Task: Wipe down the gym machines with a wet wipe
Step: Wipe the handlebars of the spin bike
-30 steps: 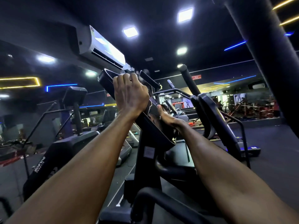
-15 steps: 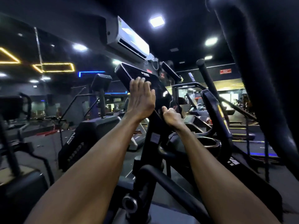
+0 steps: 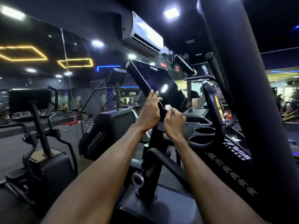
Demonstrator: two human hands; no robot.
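While the console screen rose up-left from both hands, its lower left edge was gripped by the left hand; the wet wipe was pinched against its lower face by the nearer right hand.

Both bare forearms reach forward and up from the near edge, converging at the middle. The left hand is raised with its fingers extended upward, close together. Just right of it and slightly lower, the right hand is curled, fingertips pinched together.
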